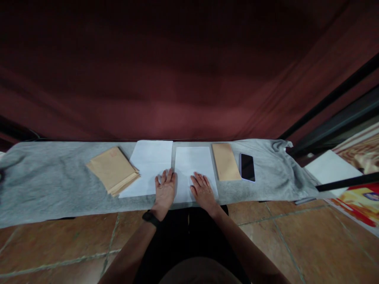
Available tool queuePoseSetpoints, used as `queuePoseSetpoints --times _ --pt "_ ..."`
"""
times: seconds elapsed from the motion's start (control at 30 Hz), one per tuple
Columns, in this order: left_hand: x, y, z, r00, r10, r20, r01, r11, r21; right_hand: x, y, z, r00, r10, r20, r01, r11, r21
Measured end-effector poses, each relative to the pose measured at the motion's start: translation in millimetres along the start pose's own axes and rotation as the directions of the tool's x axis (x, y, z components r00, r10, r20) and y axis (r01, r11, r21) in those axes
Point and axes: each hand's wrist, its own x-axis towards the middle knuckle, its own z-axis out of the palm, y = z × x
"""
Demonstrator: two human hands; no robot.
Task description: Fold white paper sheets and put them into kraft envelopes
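My left hand [165, 190] rests with fingers spread at the right edge of the left white paper [152, 157]. On the right white paper [194, 161], my right hand [203, 191] lies flat with its fingers stretched forward. Neither hand grips anything. A fanned stack of brown envelopes [114, 167] overlaps the left paper's side. To the right of the right paper lies a single brown envelope [226, 161]. A dark band circles my left wrist.
Grey cloth [68, 177] covers the long narrow table. A smartphone [247, 167] with a dark screen lies right of the single envelope. A dark red curtain [177, 86] hangs behind. Black bars [349, 181] and a red and yellow package [359, 201] are at the far right.
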Motion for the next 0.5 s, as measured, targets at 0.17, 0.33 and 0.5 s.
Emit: queuePoseSetpoints --times 0.17,0.33,0.5 --pt "-2.3 -8.5 5.2 0.999 -0.021 -0.038 0.022 1.0 0.021 -1.4 2.2 -1.7 1.0 -0.011 0.01 0.011 0.999 0.032" --pt "-3.7 -4.4 9.2 0.994 0.003 -0.108 -0.01 0.998 -0.059 5.9 5.6 0.3 1.0 -0.011 -0.003 0.011 0.996 0.087" --pt "11.3 41.8 15.2 0.972 0.182 -0.149 -0.214 0.947 -0.24 25.0 16.0 1.6 1.0 0.027 0.009 -0.027 0.999 0.047"
